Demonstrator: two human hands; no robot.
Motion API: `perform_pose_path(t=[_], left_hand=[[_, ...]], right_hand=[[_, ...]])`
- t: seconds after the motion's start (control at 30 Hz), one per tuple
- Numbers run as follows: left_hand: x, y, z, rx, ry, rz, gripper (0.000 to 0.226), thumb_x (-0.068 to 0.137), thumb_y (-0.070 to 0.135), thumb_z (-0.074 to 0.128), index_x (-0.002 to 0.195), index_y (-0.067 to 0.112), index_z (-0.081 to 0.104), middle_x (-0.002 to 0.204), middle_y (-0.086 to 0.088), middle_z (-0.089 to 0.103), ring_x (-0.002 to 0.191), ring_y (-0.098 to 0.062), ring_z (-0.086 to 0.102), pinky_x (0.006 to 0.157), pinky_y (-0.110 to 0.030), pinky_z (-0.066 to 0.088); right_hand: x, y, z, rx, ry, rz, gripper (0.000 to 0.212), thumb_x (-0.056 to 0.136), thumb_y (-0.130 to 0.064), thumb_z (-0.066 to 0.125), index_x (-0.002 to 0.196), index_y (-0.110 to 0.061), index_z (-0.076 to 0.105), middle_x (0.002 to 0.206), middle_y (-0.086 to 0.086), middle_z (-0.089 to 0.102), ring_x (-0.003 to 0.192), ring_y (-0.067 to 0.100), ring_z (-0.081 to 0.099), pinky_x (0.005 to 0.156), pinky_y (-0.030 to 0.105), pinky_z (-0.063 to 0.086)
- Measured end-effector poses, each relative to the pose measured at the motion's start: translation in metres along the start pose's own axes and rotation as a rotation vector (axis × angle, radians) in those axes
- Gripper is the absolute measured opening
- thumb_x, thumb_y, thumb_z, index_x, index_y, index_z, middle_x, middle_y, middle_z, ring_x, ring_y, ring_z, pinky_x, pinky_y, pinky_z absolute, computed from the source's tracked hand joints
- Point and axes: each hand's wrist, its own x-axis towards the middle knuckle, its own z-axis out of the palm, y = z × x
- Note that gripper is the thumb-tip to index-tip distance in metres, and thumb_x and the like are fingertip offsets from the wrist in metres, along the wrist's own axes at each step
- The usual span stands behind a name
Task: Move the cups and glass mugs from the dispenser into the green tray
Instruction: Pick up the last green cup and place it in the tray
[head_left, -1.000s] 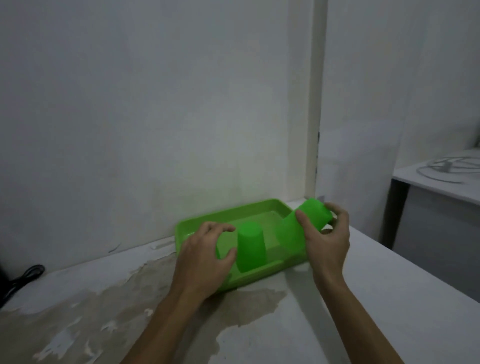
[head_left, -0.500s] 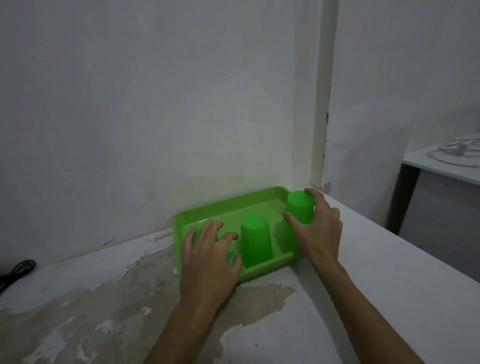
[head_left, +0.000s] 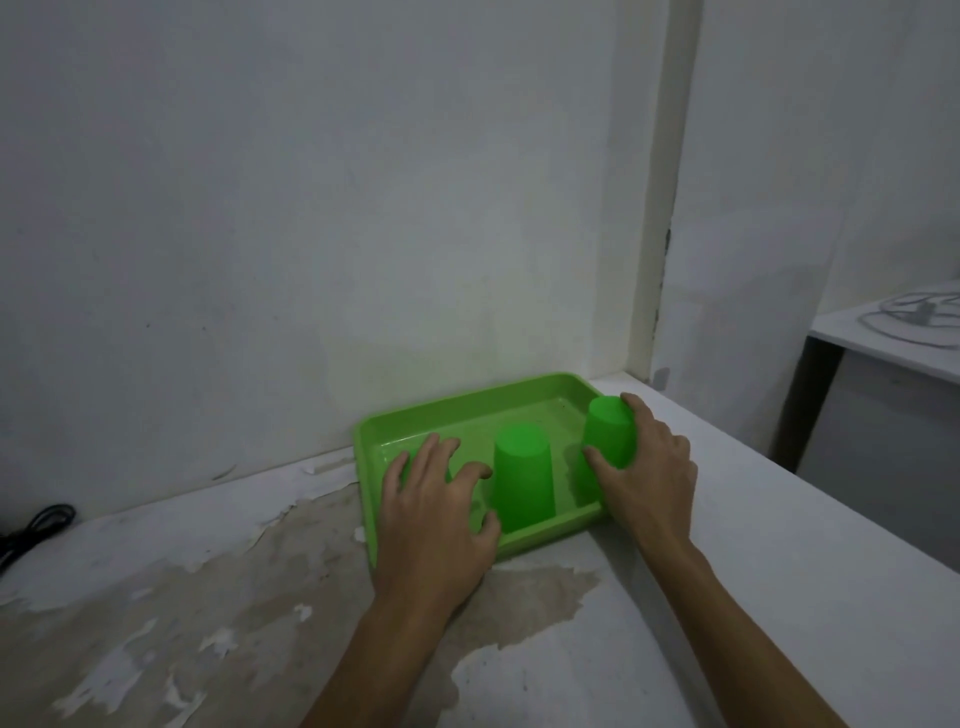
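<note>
The green tray (head_left: 467, 402) lies on the white counter against the wall. One green plastic cup (head_left: 522, 475) stands upside down in the tray's middle. A second green cup (head_left: 608, 431) stands upside down at the tray's right end, with my right hand (head_left: 649, 462) wrapped around it. My left hand (head_left: 434, 506) rests over the tray's front left part, fingers spread, just left of the middle cup and holding nothing. No dispenser or glass mug is in view.
The counter (head_left: 727, 545) has peeling, stained paint on its left half. A black cable (head_left: 36, 525) lies at the far left. A wall corner rises behind the tray. A second table (head_left: 883, 343) with a coiled white cable stands at the right.
My right hand has turned the tilted cup upright and lowered it into the tray's right end. My left hand has spread flat over the tray's left part.
</note>
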Motion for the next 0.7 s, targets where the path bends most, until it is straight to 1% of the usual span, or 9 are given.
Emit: perform_pose_path(t=[0.1, 0.13, 0.17, 0.27, 0.37, 0.43, 0.47, 0.57, 0.7], left_hand=[[0.000, -0.001, -0.007, -0.106, -0.012, 0.019, 0.050, 0.082, 0.050, 0.062, 0.131, 0.040, 0.063, 0.159, 0.004, 0.046, 0.153, -0.016, 0.032, 0.127, -0.040, 0.006], [0.000, -0.003, -0.011, -0.167, -0.016, 0.032, 0.051, 0.081, 0.051, 0.063, 0.131, 0.041, 0.063, 0.158, 0.005, 0.047, 0.151, -0.017, 0.034, 0.128, -0.041, 0.009], [-0.001, -0.006, -0.015, -0.246, -0.009, 0.042, 0.050, 0.081, 0.049, 0.065, 0.130, 0.040, 0.063, 0.156, 0.006, 0.048, 0.149, -0.018, 0.038, 0.127, -0.044, 0.015], [-0.009, -0.019, -0.027, -0.460, 0.080, 0.057, 0.043, 0.081, 0.036, 0.074, 0.123, 0.036, 0.066, 0.150, 0.006, 0.052, 0.139, -0.020, 0.050, 0.114, -0.047, 0.041], [-0.025, -0.037, -0.036, -0.502, 0.236, 0.058, 0.033, 0.081, 0.031, 0.073, 0.113, 0.037, 0.067, 0.132, 0.012, 0.059, 0.123, -0.013, 0.061, 0.099, -0.038, 0.053], [-0.040, -0.052, -0.046, -0.518, 0.263, 0.040, 0.025, 0.083, 0.033, 0.069, 0.106, 0.040, 0.066, 0.116, 0.022, 0.061, 0.106, -0.005, 0.065, 0.089, -0.032, 0.055], [-0.048, -0.059, -0.051, -0.529, 0.260, 0.029, 0.021, 0.083, 0.033, 0.069, 0.103, 0.040, 0.066, 0.108, 0.024, 0.063, 0.098, -0.002, 0.065, 0.085, -0.031, 0.055], [-0.078, -0.088, -0.065, -0.521, 0.258, -0.011, 0.012, 0.083, 0.025, 0.070, 0.090, 0.035, 0.067, 0.090, 0.022, 0.069, 0.087, -0.001, 0.068, 0.078, -0.029, 0.054], [-0.127, -0.140, -0.088, -0.455, 0.256, -0.121, 0.014, 0.082, 0.022, 0.071, 0.087, 0.034, 0.068, 0.087, 0.020, 0.071, 0.083, -0.001, 0.069, 0.074, -0.019, 0.051]], right_hand=[[-0.005, -0.001, -0.006, 0.031, -0.001, 0.016, 0.096, 0.081, -0.040, 0.078, 0.159, -0.020, 0.026, 0.137, 0.019, 0.055, 0.125, 0.040, 0.050, 0.100, 0.052, 0.041], [-0.008, -0.003, -0.008, 0.042, 0.012, 0.017, 0.096, 0.081, -0.040, 0.079, 0.159, -0.019, 0.026, 0.139, 0.020, 0.053, 0.126, 0.040, 0.048, 0.101, 0.054, 0.040], [-0.011, -0.006, -0.011, 0.050, 0.031, 0.011, 0.094, 0.081, -0.039, 0.079, 0.158, -0.018, 0.029, 0.139, 0.020, 0.051, 0.127, 0.040, 0.048, 0.102, 0.054, 0.039], [-0.024, -0.016, -0.020, 0.084, 0.113, -0.064, 0.076, 0.079, -0.031, 0.080, 0.146, -0.017, 0.047, 0.132, 0.015, 0.052, 0.121, 0.034, 0.050, 0.096, 0.049, 0.039], [-0.042, -0.035, -0.024, 0.175, 0.133, -0.210, 0.049, 0.077, -0.018, 0.081, 0.123, -0.015, 0.063, 0.115, 0.008, 0.059, 0.105, 0.029, 0.058, 0.086, 0.038, 0.042], [-0.057, -0.053, -0.022, 0.278, 0.084, -0.287, 0.035, 0.078, -0.010, 0.080, 0.110, -0.015, 0.067, 0.103, 0.004, 0.062, 0.093, 0.024, 0.061, 0.081, 0.039, 0.049], [-0.064, -0.063, -0.021, 0.331, 0.052, -0.315, 0.030, 0.079, -0.008, 0.079, 0.105, -0.016, 0.067, 0.098, 0.002, 0.063, 0.089, 0.021, 0.061, 0.079, 0.037, 0.051], [-0.091, -0.101, -0.011, 0.495, -0.065, -0.350, 0.021, 0.082, -0.007, 0.075, 0.095, -0.021, 0.065, 0.084, -0.003, 0.066, 0.079, 0.010, 0.063, 0.069, 0.024, 0.048], [-0.137, -0.161, 0.014, 0.636, -0.212, -0.391, 0.017, 0.082, -0.011, 0.071, 0.089, -0.025, 0.064, 0.073, -0.009, 0.065, 0.071, 0.008, 0.064, 0.061, 0.017, 0.045]])
